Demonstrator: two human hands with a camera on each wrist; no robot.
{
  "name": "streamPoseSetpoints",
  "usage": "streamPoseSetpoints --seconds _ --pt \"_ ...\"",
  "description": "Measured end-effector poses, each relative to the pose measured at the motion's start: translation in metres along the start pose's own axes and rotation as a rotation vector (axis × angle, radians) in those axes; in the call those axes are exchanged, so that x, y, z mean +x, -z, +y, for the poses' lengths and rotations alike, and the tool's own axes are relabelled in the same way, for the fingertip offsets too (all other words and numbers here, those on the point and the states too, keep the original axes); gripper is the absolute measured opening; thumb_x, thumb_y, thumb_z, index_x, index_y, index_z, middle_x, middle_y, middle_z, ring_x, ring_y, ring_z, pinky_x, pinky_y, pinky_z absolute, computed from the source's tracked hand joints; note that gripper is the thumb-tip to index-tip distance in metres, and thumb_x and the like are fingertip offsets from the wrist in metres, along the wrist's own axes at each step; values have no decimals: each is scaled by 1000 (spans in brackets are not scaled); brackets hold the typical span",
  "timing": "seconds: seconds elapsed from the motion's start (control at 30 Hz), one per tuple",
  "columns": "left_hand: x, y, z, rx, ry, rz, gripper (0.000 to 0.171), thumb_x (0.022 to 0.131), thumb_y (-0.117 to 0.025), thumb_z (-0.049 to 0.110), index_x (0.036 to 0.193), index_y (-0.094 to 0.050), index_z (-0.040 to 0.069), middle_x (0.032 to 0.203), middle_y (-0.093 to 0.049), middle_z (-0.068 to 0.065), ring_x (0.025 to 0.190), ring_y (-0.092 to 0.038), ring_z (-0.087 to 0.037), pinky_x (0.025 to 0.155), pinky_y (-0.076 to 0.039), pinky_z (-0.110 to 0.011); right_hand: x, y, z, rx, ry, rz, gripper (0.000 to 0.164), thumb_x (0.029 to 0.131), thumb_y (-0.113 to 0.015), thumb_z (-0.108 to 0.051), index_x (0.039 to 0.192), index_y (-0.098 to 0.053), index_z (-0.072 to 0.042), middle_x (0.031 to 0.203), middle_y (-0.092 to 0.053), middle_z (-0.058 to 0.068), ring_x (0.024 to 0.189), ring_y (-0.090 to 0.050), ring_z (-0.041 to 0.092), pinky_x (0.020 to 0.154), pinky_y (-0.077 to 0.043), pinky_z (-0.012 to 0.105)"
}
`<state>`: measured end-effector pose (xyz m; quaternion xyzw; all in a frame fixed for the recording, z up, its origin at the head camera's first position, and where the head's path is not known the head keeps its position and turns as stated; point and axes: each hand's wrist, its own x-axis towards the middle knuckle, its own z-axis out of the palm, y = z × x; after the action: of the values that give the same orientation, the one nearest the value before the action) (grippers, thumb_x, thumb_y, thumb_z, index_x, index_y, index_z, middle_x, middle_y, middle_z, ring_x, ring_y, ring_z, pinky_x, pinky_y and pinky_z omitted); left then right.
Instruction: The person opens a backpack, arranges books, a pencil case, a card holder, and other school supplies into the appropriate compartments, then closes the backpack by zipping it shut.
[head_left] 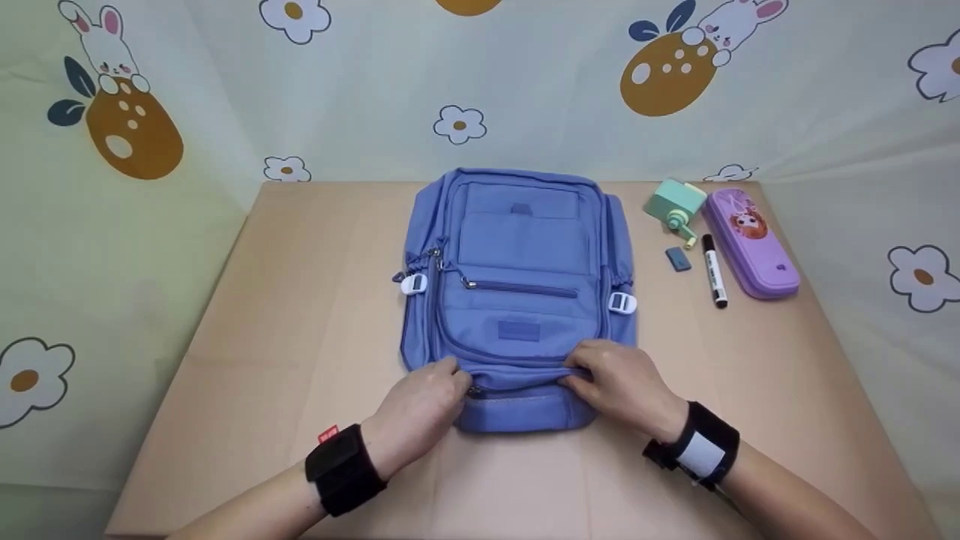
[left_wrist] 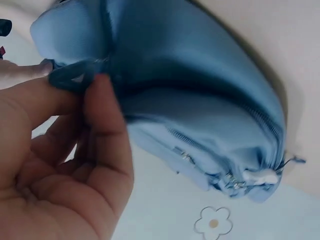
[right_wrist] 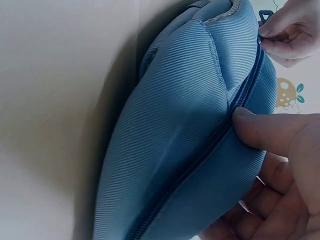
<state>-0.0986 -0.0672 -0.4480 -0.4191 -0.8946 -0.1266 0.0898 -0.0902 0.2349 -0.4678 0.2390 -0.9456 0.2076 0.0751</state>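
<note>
A blue backpack (head_left: 525, 247) lies flat, front side up, with its bottom end towards me. At its lower left corner my left hand (head_left: 424, 401) pinches a zipper pull (left_wrist: 72, 75) between thumb and fingertips; the left wrist view shows the pull as a dark blue loop. On the lower right, my right hand (head_left: 626, 382) grips the fabric along the bottom zipper (right_wrist: 192, 165). In the right wrist view its thumb presses beside the zipper teeth and its other fingers lie behind the cloth, partly hidden. The fabric bulges in a fold between both hands.
Right of the backpack are a mint green crank sharpener (head_left: 675, 201), a small dark blue eraser (head_left: 678, 259), a black-and-white marker (head_left: 715, 271) and a purple pencil case (head_left: 752, 244). All rest on the tan table (head_left: 300, 315), with patterned curtains (head_left: 375, 82) around it.
</note>
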Motion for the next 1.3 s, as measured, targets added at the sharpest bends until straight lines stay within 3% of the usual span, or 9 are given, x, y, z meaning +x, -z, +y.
streamPoseSetpoints --seconds 0.13,0.43,0.6,0.77,1.03,1.3 --pt "2 -5 -3 -55 12 46 9 84 -71 0 83 -63 3 77 -55 -4 65 -58 -20 58 -51 -35 2 0 -4 10 21 -21 14 85 -83 -23 92 -72 -17 87 -65 -8 80 -64 12 68 -54 34" --pt "3 -8 -5 -56 29 -1 16 92 -76 14 84 -65 6 79 -57 -3 68 -59 -19 61 -52 -35 25 -3 -33 24 171 -55 34 89 -79 -40 109 -74 -12 100 -71 -1 92 -67 17 83 -56 38" --pt "2 -9 -5 -20 8 37 18 89 -77 12 80 -63 7 76 -57 -2 63 -58 -18 56 -51 -33 36 -14 -47 -43 222 -78 32 91 -77 -39 106 -75 -11 96 -68 0 86 -65 18 76 -56 36" --pt "0 -11 -5 -10 28 68 25 86 -76 10 72 -55 11 69 -55 0 56 -57 -19 48 -47 -34 36 -22 -50 -100 240 -27 19 89 -79 -30 96 -72 -14 89 -66 -2 79 -65 16 65 -55 35" --pt "-1 -6 -8 -21 64 30 27 85 -73 8 70 -51 12 67 -52 1 53 -54 -18 45 -45 -33 36 -23 -50 -110 220 -16 16 91 -78 -27 92 -66 -15 84 -67 -3 73 -66 16 59 -54 34" --pt "-10 2 -18 -52 157 0 29 82 -71 5 68 -47 15 65 -49 4 50 -48 -15 44 -43 -34 36 -21 -50 -103 217 -18 16 92 -77 -28 92 -66 -15 85 -67 -4 74 -66 15 60 -55 34"
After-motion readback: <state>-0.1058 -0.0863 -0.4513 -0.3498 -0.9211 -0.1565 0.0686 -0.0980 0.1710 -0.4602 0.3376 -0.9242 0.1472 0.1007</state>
